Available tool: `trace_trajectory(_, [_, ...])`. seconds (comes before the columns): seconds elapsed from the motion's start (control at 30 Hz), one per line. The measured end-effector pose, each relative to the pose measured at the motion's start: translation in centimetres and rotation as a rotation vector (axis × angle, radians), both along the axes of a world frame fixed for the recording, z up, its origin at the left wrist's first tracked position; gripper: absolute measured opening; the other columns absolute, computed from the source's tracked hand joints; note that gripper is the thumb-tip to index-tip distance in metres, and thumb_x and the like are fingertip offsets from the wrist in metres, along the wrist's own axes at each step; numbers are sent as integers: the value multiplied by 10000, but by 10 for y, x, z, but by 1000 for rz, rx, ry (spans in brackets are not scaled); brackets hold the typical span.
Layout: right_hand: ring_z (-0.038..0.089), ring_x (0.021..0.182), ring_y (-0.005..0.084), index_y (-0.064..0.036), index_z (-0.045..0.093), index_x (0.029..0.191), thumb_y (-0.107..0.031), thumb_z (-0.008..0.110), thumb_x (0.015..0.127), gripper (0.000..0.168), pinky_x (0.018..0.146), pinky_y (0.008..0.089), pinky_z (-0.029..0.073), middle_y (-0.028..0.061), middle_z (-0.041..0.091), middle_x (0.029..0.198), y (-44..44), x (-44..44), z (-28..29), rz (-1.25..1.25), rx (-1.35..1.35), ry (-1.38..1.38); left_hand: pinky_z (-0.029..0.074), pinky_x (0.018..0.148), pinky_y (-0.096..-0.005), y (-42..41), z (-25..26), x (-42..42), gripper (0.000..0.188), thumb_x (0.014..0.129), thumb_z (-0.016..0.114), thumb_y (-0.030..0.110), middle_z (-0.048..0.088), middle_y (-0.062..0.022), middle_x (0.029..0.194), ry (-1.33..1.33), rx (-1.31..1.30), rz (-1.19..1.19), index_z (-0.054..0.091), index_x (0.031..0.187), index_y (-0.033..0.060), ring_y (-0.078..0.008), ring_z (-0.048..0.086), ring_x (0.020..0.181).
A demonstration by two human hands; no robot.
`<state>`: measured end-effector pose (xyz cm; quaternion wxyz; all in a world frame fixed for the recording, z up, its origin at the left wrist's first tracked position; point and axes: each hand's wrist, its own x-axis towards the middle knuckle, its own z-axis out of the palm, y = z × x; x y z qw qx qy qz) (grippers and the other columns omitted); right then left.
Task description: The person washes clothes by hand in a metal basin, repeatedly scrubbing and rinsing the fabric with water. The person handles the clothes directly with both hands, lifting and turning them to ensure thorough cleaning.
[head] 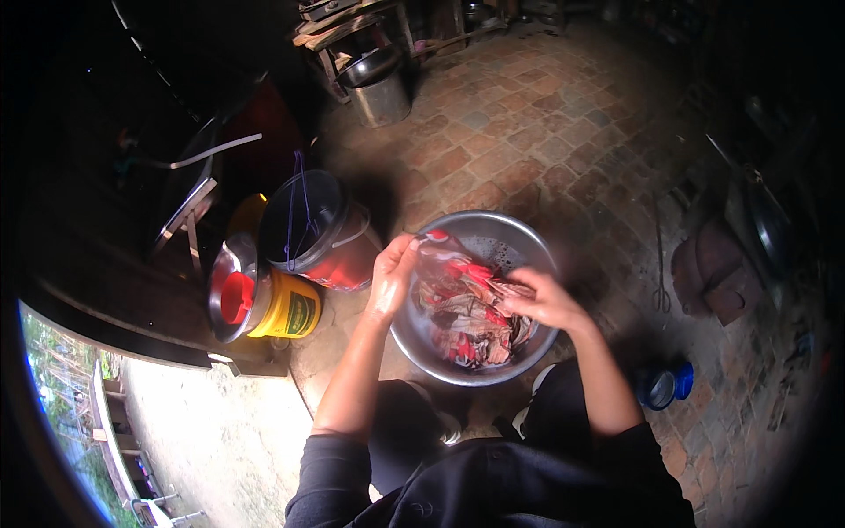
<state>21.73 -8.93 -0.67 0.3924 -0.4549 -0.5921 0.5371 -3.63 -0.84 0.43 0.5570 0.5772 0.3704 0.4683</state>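
A round metal basin (401, 336) sits on the floor in front of my knees, with sudsy water (492, 251) inside. In it lies a wet, crumpled cloth (462, 307) with a red, brown and pale pattern. My left hand (394, 267) pinches one part of this cloth and lifts it by the basin's upper left rim. On the other side, my right hand (544, 300) is over the basin, with a bunched fold between its thumb and fingers. Both hands look wet, and the right one is slightly blurred.
Left of the basin stand a dark bucket (356, 261) with a purple cord and a yellow bucket (290, 310). A metal bowl (221, 277) holding a red scoop (236, 297) leans there. Blue-rimmed jar (660, 389) and long-handled tongs (660, 277) lie right. Stone paving (488, 145) extends ahead.
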Motion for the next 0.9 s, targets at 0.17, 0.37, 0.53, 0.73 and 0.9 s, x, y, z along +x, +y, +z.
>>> trace_trajectory(0.17, [498, 1034, 201, -32, 590, 1017, -251, 523, 846, 285, 889, 351, 374, 98, 551, 1120, 17, 15, -33, -142, -233, 614, 372, 578, -236, 13, 19, 23, 277, 938, 445, 279, 490, 25, 694, 246, -24, -44, 525, 850, 29, -75, 432, 637])
trace_trajectory(0.37, [587, 792, 221, -28, 550, 907, -204, 553, 797, 207, 735, 343, 446, 94, 619, 845, 80, 9, -83, -688, -56, 202, 417, 823, -312, 76, -115, 34, 416, 885, 503, 339, 588, -127, 1000, 418, -143, 8, 518, 1072, -33, -217, 551, 891])
trace_trajectory(0.53, [586, 907, 367, -81, 322, 1272, -337, 581, 806, 591, 752, 417, 461, 229, 603, 955, 83, -19, -102, -543, -175, -684, 400, 919, -391, 56, -153, 66, 574, 860, 510, 412, 531, -211, 1164, 761, 22, -64, 345, 1307, 92, -325, 515, 1085])
trace_trajectory(0.73, [605, 747, 359, -161, 473, 1064, -315, 539, 818, 297, 663, 458, 452, 182, 625, 795, 97, -16, -157, -211, -60, -1016, 436, 842, -438, 57, -147, 75, 387, 847, 479, 308, 582, -241, 1012, 1259, -61, -172, 452, 1219, 206, -381, 552, 979])
trace_trajectory(0.9, [616, 675, 320, -136, 518, 912, -247, 560, 788, 172, 601, 433, 456, 155, 624, 727, 119, -45, -191, -431, -38, -823, 450, 837, -382, 96, -228, 59, 336, 855, 467, 287, 630, -159, 981, 445, -564, 63, 554, 1071, 45, -289, 595, 922])
